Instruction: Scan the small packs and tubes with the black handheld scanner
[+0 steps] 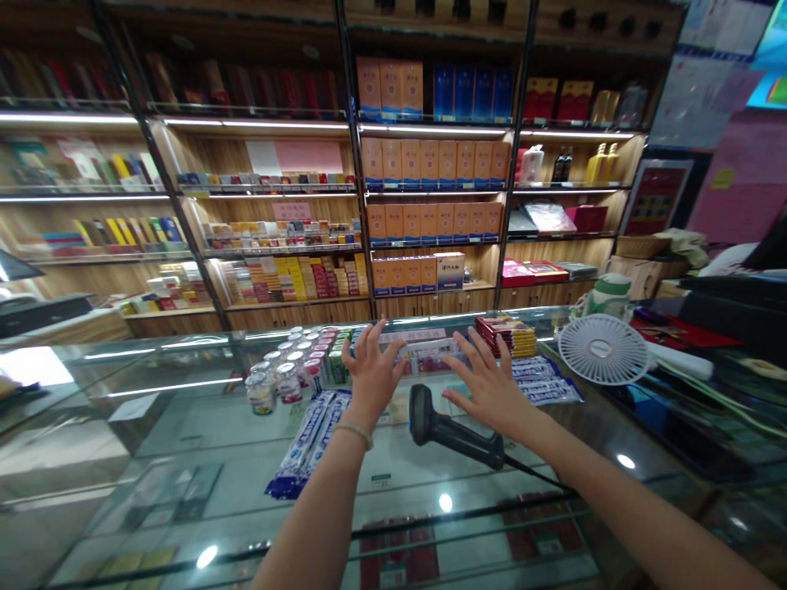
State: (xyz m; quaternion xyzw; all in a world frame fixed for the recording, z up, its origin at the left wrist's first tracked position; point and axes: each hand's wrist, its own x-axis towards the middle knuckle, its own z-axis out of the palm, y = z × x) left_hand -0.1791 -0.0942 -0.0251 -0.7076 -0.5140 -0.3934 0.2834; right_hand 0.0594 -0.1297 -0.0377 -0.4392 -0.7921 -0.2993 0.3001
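Both arms reach forward over the glass counter (234, 459). My left hand (372, 369) has its fingers spread and holds nothing, near green packs (339, 360) and above blue-and-white long packets (311, 438). My right hand (492, 385) is also spread and free of objects, just above and right of a black handheld scanner (455, 436) lying on the glass. Between and beyond the hands is a clear plastic box (427, 356). Red and yellow packs (507, 336) are stacked behind my right hand, with more blue-and-white packets (547, 381) to its right.
Small lidded jars (261, 393) stand in rows at the left. A white round fan (602, 350) and a green-and-white bottle (608, 293) are at the right. The scanner's cable runs under my right forearm. Stocked shelves (430, 307) line the wall behind.
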